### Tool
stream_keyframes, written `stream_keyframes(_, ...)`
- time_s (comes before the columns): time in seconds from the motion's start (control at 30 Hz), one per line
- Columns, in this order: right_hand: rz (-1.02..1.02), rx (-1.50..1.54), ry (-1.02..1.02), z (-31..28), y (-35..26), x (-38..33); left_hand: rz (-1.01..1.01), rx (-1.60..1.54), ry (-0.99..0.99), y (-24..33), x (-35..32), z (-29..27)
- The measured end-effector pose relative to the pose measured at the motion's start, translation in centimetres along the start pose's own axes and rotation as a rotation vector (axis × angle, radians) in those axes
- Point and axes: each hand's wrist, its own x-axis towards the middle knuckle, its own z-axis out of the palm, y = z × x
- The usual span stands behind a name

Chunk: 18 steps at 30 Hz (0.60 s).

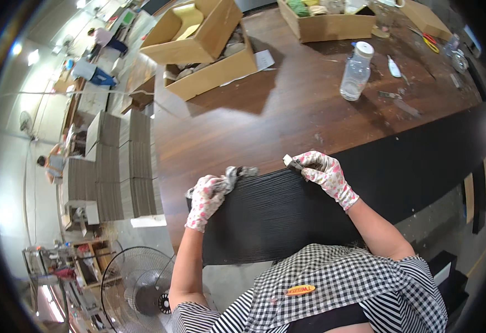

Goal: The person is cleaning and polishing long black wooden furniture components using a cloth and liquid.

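Observation:
A long black board (265,216) with a wood-grain face lies along the near side of the brown table. My left hand (205,201), in a white glove with pink spots, is closed on a crumpled grey rag (236,176) at the board's left end. In a matching glove, my right hand (323,175) pinches a small dark stick with a white end (290,161) at the board's far edge. The glove partly covers the stick, so I cannot tell its exact kind.
Two stacked cardboard boxes (215,83) stand at the far left of the table (221,130). A clear bottle with a white lid (357,72), a small white tube (394,67) and yellow-handled scissors (430,43) lie or stand far right. A fan (143,291) is at lower left.

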Motion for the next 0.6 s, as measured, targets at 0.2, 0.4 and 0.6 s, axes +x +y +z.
stream_keyframes(0.2, -0.062, -0.046, 0.201, -2.9, -2.1, -4.2, 0.088, -0.115, -0.144, 10.3, 7.7, 6.2)
stream_keyframes(0.4, -0.177, -0.323, 0.653, -10.7, -6.2, -9.8, 0.115, -0.074, -0.184, 17.6, 11.6, 10.2)
stream_keyframes(0.6, -0.354, -0.242, 0.875, -20.0, -8.6, -14.2, 0.111, -0.078, -0.151, 22.7, 14.8, 13.6)
